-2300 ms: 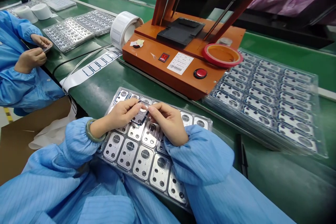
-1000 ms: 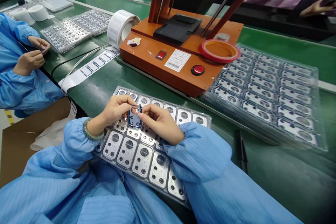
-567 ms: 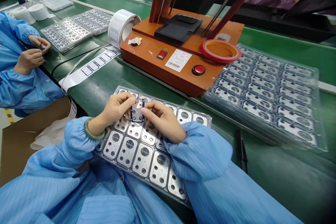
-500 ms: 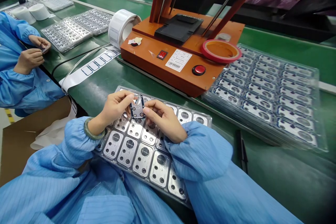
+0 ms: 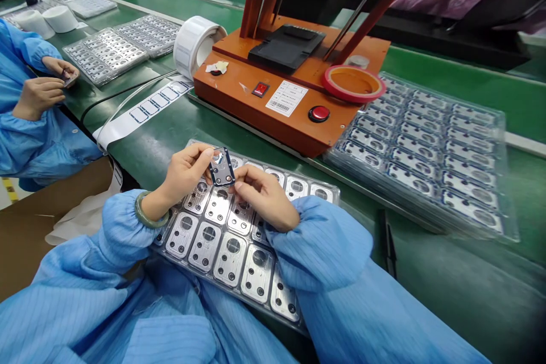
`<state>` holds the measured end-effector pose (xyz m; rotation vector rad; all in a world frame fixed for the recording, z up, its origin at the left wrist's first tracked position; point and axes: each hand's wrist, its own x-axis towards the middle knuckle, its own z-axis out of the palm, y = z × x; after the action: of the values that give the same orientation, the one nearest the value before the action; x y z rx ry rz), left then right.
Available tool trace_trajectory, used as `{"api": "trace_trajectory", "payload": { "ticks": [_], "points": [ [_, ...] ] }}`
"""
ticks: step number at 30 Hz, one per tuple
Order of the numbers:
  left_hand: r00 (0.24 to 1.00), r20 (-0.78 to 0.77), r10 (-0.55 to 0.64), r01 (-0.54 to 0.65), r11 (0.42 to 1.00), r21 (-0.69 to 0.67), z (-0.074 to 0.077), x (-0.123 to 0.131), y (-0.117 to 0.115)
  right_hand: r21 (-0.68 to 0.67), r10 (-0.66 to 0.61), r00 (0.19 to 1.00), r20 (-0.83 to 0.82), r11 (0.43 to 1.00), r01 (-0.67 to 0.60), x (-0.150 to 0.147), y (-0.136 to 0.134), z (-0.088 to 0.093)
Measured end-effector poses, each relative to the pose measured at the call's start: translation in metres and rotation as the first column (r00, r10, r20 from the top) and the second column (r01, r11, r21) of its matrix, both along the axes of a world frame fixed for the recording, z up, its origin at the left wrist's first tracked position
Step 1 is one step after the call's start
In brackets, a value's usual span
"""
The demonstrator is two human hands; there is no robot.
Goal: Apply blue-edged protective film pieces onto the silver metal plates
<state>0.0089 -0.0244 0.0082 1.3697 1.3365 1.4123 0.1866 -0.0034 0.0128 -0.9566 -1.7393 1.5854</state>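
1. Shifted a little toward 12 o'clock since the earlier frame, a dark-blue-framed rectangular part with a clear window [image 5: 222,166] is now held higher over the tray. Directions are read from the hands, with 12 o'clock pointing away from the wearer.
2. One part is held between the two hands, nearer the fingertips of the left hand [image 5: 185,173] than the palm of the right hand [image 5: 265,205]. It lies at about 2 o'clock from the left hand and 11 o'clock from the right. Its long axis runs from 11 to 5 o'clock.
3. Closed fingers [image 5: 207,153] of the left hand grip the part's upper edge, while fingers [image 5: 245,182] of the right hand are pressed against its lower edge.
4. Beneath the hands, one clear plastic tray [image 5: 336,196] is seen, with about fourteen silver-grey metal plates [image 5: 205,244] showing; others are hidden by the hands.
5. At 2 o'clock, one orange-brown bench machine [image 5: 273,108] is placed, and at 3 o'clock, one stack of clear plastic trays [image 5: 426,165] is seen. Two hands of a blue-sleeved co-worker [image 5: 38,96] are seen at 10 o'clock.
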Motion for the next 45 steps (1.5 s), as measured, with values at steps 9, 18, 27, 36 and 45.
{"api": "trace_trajectory", "payload": {
  "ticks": [9,18,27,36,45],
  "points": [
    [0.999,0.006,0.044,-0.044,0.998,-0.050,-0.006,0.000,0.004,0.128,-0.327,0.945,0.009,0.938,0.323,-0.003,0.007,-0.016],
    [0.996,0.051,0.073,-0.073,0.997,-0.017,-0.002,0.001,0.005,0.444,-0.333,0.868,0.368,0.883,0.151,-0.002,0.004,-0.012],
    [0.957,-0.194,0.214,-0.180,0.967,0.180,0.008,-0.011,0.004,0.524,-0.296,0.881,0.369,0.849,0.066,0.002,0.007,-0.015],
    [0.310,-0.908,0.282,-0.656,0.755,0.010,-0.005,-0.126,0.055,0.491,-0.384,0.895,0.226,0.839,0.236,0.001,0.009,-0.013],
    [0.179,-0.931,0.319,-0.854,0.520,0.014,-0.034,-0.177,0.090,0.336,-0.499,0.858,0.119,0.834,0.438,0.002,0.011,-0.007]
  ]
}}
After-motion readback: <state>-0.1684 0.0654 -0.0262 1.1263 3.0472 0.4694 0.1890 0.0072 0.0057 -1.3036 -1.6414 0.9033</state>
